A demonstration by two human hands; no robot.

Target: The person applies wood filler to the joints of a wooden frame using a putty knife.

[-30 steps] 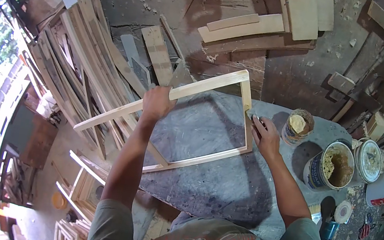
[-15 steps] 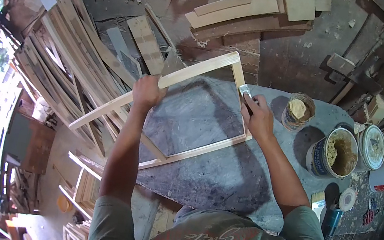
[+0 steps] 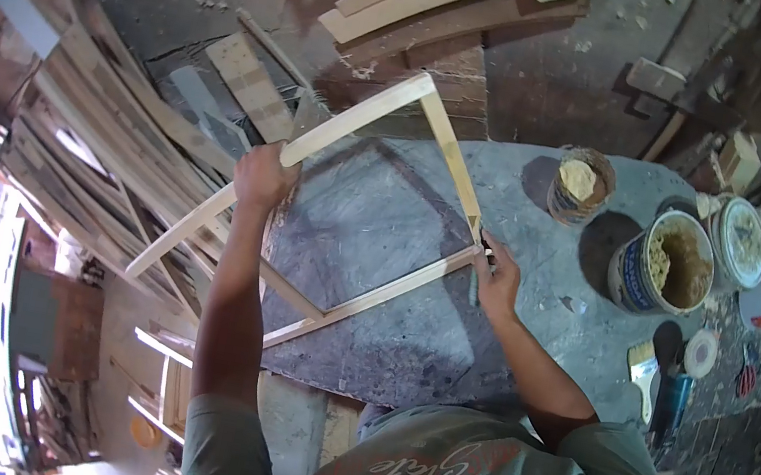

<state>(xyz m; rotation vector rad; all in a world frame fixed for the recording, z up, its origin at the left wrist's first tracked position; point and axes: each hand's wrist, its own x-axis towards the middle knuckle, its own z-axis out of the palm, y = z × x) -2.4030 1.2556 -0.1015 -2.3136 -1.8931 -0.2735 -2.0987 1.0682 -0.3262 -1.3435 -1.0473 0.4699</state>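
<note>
A pale wooden frame [image 3: 402,287] is held tilted over the grey table. My left hand [image 3: 263,178] wraps round its far rail, left of the top corner. At the right-hand corner of the frame, my right hand [image 3: 497,279] is closed on a putty knife [image 3: 485,248]. Its blade is mostly hidden against the wood by the fingers. Yellowish filler [image 3: 456,175] shows along the right side piece of the frame.
On the grey table [image 3: 531,358], a small pot of filler [image 3: 580,185] and a larger bucket [image 3: 663,265] stand to the right. Beyond are a lidded tub [image 3: 742,243], a brush [image 3: 642,377] and scissors [image 3: 747,374]. Wood strips [image 3: 132,131] are piled at the left.
My right hand has moved with the putty knife down the side piece to the near right corner. My left hand keeps its grip on the far rail. The camera view has shifted slightly.
</note>
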